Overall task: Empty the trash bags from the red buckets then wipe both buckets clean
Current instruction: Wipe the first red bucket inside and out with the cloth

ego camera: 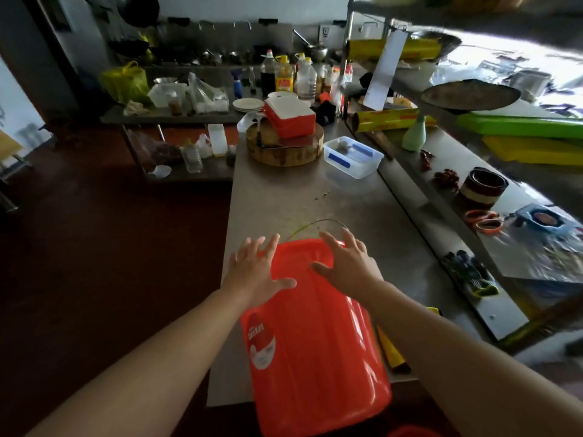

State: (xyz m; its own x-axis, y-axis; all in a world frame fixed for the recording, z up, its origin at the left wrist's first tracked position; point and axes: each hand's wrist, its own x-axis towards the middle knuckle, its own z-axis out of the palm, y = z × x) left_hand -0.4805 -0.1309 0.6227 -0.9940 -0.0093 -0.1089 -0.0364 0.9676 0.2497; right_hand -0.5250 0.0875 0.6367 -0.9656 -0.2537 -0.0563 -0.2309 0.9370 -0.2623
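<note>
The red bucket (pixel 315 342) lay on its side on the counter (pixel 284 200), near end overhanging the edge. The left hand (pixel 255 269) and right hand (pixel 347 266) were spread open at its far end (fingers straight, gripping nothing). Unheld, it might roll or tip off.

Bare left forearm (pixel 157 357) at 7 o'clock and bare right forearm (pixel 457 348) at 5 o'clock, uncovered to the picture's edge. Left grip (pixel 255 272) and right grip (pixel 350 269) are bare, slim-fingered hands.
</note>
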